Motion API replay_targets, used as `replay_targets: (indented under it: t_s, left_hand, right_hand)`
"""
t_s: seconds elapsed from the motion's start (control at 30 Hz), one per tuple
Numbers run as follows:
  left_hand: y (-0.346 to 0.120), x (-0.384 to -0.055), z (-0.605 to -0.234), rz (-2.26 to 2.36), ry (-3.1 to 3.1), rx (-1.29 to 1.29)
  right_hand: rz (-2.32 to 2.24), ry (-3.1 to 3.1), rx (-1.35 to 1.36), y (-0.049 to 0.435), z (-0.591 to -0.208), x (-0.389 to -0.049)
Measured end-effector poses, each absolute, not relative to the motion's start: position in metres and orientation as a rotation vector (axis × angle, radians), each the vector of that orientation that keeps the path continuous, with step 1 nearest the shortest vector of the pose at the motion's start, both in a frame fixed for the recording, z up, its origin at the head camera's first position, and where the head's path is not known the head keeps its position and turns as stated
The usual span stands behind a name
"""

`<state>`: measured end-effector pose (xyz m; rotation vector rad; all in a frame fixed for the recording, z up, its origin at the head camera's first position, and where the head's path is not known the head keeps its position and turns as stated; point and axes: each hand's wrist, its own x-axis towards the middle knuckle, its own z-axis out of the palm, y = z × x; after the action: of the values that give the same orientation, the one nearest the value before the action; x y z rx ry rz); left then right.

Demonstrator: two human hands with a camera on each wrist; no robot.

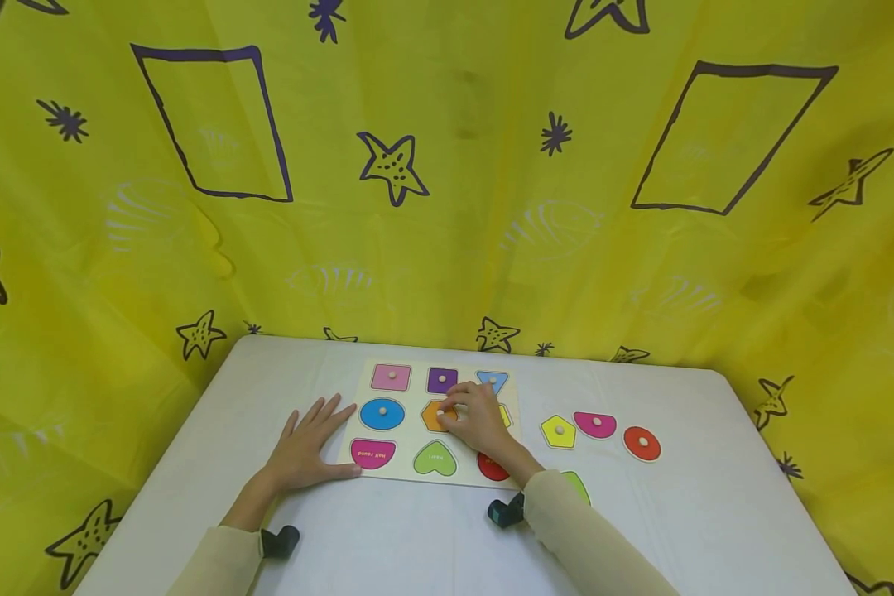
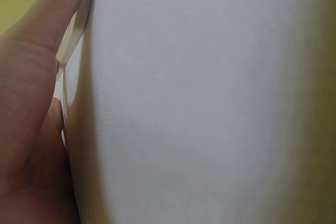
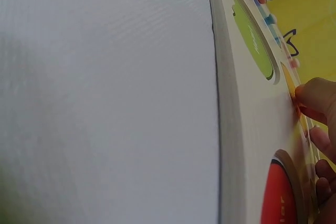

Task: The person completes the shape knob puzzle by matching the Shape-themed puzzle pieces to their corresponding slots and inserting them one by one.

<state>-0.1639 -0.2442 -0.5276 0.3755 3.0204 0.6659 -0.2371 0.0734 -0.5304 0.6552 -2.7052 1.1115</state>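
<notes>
A pale wooden puzzle board lies on the table, printed with coloured shapes. My right hand is over it, thumb and fingertips pinching the knob of an orange hexagon piece. My left hand rests at the board's left edge, fingers spread and thumb at the near corner. Knobbed pieces sit in the board: a pink rectangle, a purple square, a light blue triangle and a blue oval. Half-round, heart and red circle recesses show in the near row. A yellow shape is partly hidden behind my right hand.
Right of the board lie a loose yellow pentagon, a pink half round and a red circle. A green piece shows partly from behind the right sleeve. A yellow patterned curtain hangs behind the white table.
</notes>
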Motion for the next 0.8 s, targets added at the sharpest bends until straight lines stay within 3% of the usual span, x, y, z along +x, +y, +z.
replay_targets:
  t_s: [0.47,0.8]
  left_hand:
    - [-0.244,-0.163,-0.53,0.668,3.017,0.378]
    - [-0.246,-0.165,-0.53,0.661,3.015,0.375]
  right_hand:
    - [1.155,-2.719,0.843,0.1,-0.51,-0.234]
    - [1.075,-2.86,0.686,0.147,-0.497,-0.228]
